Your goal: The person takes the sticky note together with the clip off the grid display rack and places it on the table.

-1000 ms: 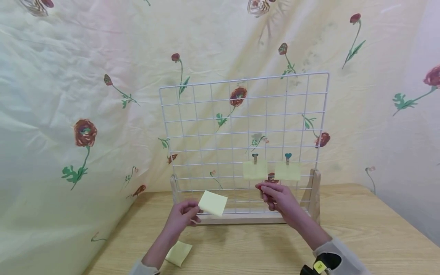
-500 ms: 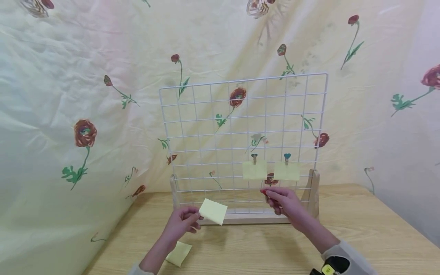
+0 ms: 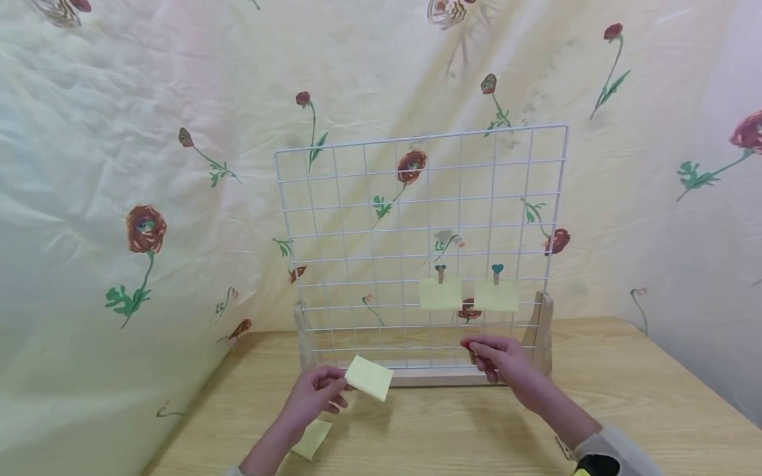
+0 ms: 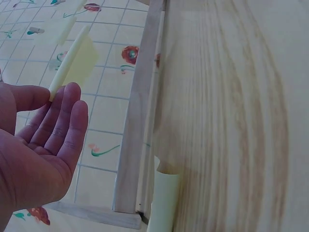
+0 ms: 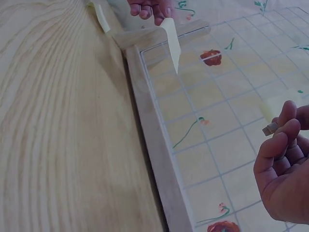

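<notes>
My left hand [image 3: 315, 393] pinches a pale yellow sticky note [image 3: 369, 378] between thumb and fingers, in front of the bottom of a white wire grid [image 3: 385, 252]. In the left wrist view this note [image 4: 82, 60] is seen nearly edge-on. My right hand [image 3: 503, 362] pinches a small wooden clothespin with a red top [image 3: 466, 344], low before the grid's right half. Its wooden end [image 5: 270, 129] sticks out from the fingertips in the right wrist view. Above, two yellow notes [image 3: 440, 295] hang side by side on the grid, each under a clothespin [image 3: 497, 272] with a teal top.
The grid stands in a wooden base [image 3: 440, 378] with upright side supports [image 3: 543, 334], on a wood-grain table [image 3: 440, 436]. Another curled yellow note [image 3: 312, 439] lies on the table by my left forearm. Flower-patterned cloth [image 3: 238, 79] hangs behind and at the sides.
Both hands have come down and away from the grid. The right one, with the red-topped clothespin, has also shifted right; the left still holds its note.
</notes>
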A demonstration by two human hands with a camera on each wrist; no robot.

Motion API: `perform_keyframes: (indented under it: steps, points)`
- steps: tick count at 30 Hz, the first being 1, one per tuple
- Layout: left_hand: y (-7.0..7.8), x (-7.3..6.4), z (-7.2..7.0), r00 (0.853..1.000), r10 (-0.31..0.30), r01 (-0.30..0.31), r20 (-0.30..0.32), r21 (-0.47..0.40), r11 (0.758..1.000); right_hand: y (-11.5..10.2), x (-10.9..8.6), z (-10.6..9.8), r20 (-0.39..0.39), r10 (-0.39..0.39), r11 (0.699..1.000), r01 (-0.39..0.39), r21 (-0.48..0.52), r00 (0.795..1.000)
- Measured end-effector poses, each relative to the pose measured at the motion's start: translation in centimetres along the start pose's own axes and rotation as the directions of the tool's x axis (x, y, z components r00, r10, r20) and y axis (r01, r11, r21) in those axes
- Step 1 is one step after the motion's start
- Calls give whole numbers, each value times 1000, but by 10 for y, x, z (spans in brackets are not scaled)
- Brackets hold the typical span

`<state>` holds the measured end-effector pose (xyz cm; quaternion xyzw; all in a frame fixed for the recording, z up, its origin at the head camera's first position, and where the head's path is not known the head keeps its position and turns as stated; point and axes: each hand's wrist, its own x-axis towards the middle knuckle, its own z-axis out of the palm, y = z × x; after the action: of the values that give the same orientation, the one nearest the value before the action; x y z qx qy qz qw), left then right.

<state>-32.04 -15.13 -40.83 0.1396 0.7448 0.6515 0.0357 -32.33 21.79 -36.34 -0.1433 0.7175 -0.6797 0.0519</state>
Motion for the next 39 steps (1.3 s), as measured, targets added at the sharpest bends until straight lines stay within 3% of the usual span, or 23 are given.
perform_keyframes:
  steps: [10,16,31,39]
  points:
    - [-10,-3,4,1000,-19,18,20,17,1000,16,-8,-8,13,52,998,-52,-47,999]
    - [-19,-5,5,997,-33,33,64,-4,999,25,-11,-15,38,69,995,-66,-71,997]
    - [-23,-11,10,995,-68,68,68,13,998,47,-25,-38,159,113,986,-92,-136,981]
    - [-27,-10,12,995,-67,65,73,33,997,56,-32,-52,250,124,971,-66,-228,960]
